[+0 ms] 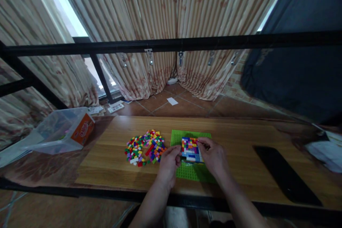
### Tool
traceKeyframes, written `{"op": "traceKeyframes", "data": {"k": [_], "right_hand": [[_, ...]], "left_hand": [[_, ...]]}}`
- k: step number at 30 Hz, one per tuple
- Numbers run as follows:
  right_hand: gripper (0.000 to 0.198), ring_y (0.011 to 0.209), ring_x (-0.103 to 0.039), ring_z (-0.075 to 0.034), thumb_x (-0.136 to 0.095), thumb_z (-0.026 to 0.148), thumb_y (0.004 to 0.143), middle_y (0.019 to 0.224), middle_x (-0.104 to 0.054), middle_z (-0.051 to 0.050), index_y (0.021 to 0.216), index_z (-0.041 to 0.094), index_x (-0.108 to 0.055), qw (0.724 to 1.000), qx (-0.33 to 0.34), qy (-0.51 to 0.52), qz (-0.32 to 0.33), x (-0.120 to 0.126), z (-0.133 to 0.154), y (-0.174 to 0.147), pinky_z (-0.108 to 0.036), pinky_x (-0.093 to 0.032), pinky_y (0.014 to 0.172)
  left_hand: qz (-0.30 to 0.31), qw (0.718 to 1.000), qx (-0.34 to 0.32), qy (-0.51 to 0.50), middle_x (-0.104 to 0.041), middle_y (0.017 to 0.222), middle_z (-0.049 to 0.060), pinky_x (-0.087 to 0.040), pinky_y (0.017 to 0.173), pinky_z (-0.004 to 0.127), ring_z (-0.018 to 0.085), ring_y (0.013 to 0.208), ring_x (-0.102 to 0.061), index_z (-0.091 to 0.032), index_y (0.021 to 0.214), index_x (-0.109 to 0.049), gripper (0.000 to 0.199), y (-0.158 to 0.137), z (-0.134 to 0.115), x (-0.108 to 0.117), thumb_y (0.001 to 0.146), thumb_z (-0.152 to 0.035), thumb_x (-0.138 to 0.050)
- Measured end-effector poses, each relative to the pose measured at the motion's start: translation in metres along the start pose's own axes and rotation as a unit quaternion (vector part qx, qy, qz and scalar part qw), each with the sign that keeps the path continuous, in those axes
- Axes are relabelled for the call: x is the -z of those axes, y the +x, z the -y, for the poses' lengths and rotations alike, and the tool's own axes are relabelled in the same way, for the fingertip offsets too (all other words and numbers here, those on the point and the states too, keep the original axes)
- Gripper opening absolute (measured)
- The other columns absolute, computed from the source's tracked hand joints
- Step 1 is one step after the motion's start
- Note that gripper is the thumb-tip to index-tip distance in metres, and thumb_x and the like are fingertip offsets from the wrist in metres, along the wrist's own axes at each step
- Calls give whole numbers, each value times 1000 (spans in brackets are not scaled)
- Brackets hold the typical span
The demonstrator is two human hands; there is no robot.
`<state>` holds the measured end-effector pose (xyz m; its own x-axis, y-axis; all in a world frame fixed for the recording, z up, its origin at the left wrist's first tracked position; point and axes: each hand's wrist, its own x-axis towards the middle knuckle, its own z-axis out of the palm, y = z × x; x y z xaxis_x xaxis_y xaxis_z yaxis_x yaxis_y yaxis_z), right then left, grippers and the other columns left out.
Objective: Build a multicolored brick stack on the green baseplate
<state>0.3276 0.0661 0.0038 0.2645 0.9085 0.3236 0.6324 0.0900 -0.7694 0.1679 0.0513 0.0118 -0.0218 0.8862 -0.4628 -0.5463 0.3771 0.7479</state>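
Observation:
A block of multicoloured toy bricks (191, 149) is over the green studded baseplate (189, 174); I cannot tell whether it rests on the plate or is slightly lifted. My left hand (169, 162) has its fingers closed at the block's left edge. On the opposite side, my right hand (213, 155) grips the right edge, thumb and fingers near the far right corner. The fingertips partly cover both edges. To the left of the baseplate lies a spread of loose toy bricks (136, 148) in many colours.
A wooden tabletop (107, 160) carries all this. A black flat object (285, 174) lies at the right. At the left stands a clear plastic bin (58, 128) with an orange label. Behind the table runs a black metal rail (165, 45) before striped curtains (149, 10).

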Motion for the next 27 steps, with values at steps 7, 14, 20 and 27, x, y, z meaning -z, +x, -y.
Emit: {"op": "traceKeyframes", "data": {"k": [7,14,20,27], "right_hand": [[23,75,-70,-23,-54,33,80,83,-76,-8,88,20,-71,999,-27,26,-12,-3,1,3,-37,-53,73],[22,70,-68,-20,-53,29,81,79,-75,-5,95,21,-69,1000,-23,-2,-19,-3,4,2,-34,-51,70],[22,72,-68,-19,-54,25,82,83,-75,-4,97,23,-70,999,-26,-18,-13,-2,3,2,-32,-51,70],[25,80,-66,-21,-48,21,87,86,-72,-7,84,21,-73,996,55,-63,-4,-2,5,-2,-34,-50,76]], "left_hand": [[11,1000,-5,10,-58,62,-3,-30,49,17,2,48,-41,-13,76,-72,28,0,-1,-1,58,-30,-84],[15,1000,-7,7,-59,63,-2,-30,49,16,2,49,-43,-12,76,-72,31,-1,-2,-1,55,-30,-85],[12,1000,-2,10,-59,62,-4,-31,49,16,1,48,-43,-12,78,-72,33,1,-2,-2,53,-30,-86],[10,1000,-2,22,-59,63,-3,-31,49,16,1,49,-43,-13,77,-72,34,1,-3,-2,53,-32,-87]]}}
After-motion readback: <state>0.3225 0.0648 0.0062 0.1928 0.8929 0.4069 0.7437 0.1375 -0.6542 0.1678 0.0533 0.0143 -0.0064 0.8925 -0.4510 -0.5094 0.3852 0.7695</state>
